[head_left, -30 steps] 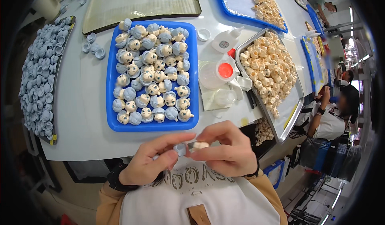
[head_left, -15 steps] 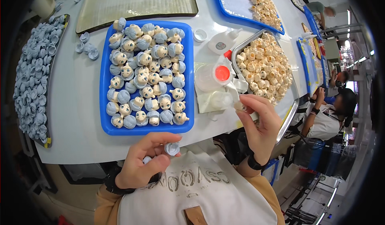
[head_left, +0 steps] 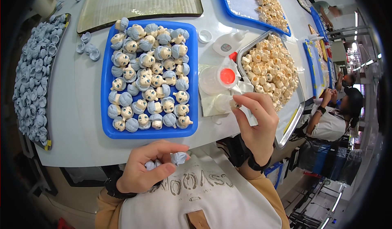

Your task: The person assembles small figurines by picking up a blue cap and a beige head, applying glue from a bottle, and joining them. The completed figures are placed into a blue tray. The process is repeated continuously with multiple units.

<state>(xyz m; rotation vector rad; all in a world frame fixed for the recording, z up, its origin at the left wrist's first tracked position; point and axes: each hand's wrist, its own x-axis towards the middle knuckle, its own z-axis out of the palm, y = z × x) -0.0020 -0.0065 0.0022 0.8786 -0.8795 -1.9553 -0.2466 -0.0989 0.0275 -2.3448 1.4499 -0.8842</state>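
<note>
Low in front of my apron, my left hand [head_left: 141,167] pinches a blue-grey doll hair piece [head_left: 178,158] between thumb and forefinger. More blue-grey hair pieces [head_left: 151,164] are tucked in its curled fingers. My right hand [head_left: 260,125] grips a small cream doll face piece [head_left: 234,103] by the fingertips, right beside a small translucent cup [head_left: 222,103]. Whether the piece touches the cup I cannot tell. Ahead of my left hand, a blue tray [head_left: 147,134] holds many doll heads with painted faces and blue-grey hair.
A metal tray of cream face pieces [head_left: 271,67] stands at the right, near a wide bottle with a red-orange opening [head_left: 227,76] and a white squeeze bottle [head_left: 228,43]. Blue-grey hair pieces [head_left: 34,82] fill a left tray. Another person [head_left: 328,123] sits at the far right.
My right hand has moved left with the face piece, up to the small cup. In my left hand the hair piece has turned from its hollow side to its outer side.
</note>
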